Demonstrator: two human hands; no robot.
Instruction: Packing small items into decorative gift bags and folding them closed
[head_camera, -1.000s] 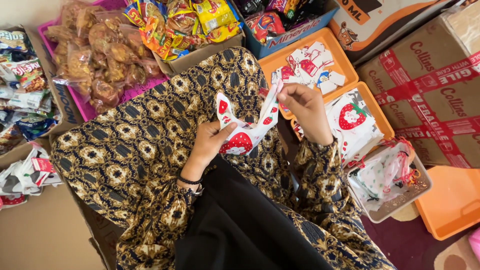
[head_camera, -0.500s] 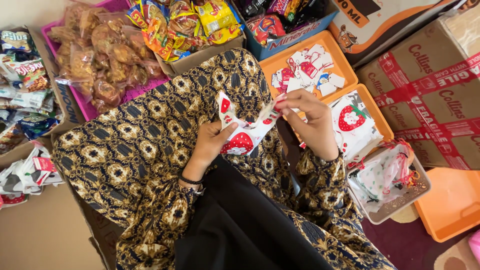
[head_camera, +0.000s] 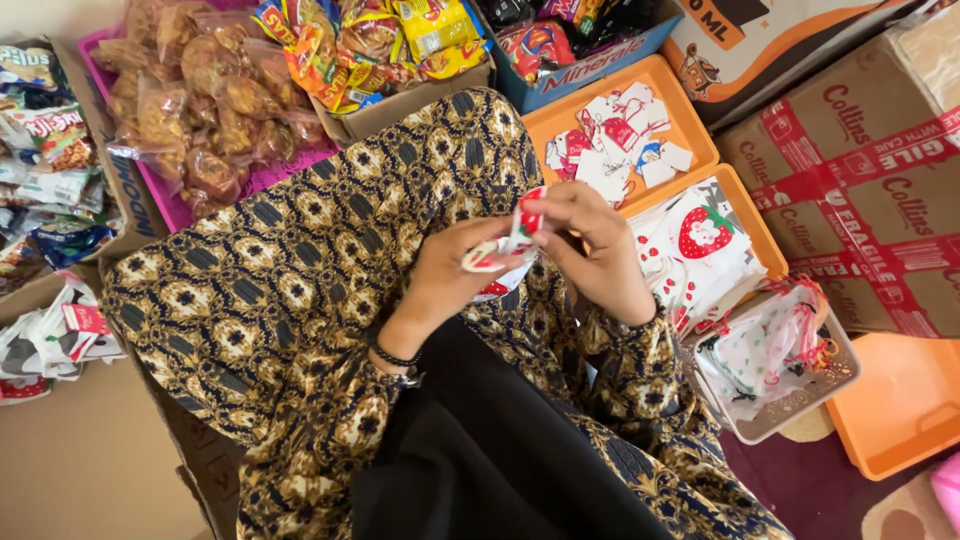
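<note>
Seen from above, a person sits among trays and cartons. The left hand (head_camera: 450, 275) and right hand (head_camera: 590, 245) meet over the lap, both pinching a small white fabric piece printed with red strawberries (head_camera: 510, 245), bunched between the fingers. It looks light, soft and floppy, best held by its edges. Just right, an orange plastic tray (head_camera: 752, 225) holds more strawberry-print fabric pieces (head_camera: 700, 240).

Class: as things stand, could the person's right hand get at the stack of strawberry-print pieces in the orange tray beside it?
Probably yes. The right hand sits just beside the strawberry-print stack, nothing between them, though it is busy with the small cloth piece.
</note>
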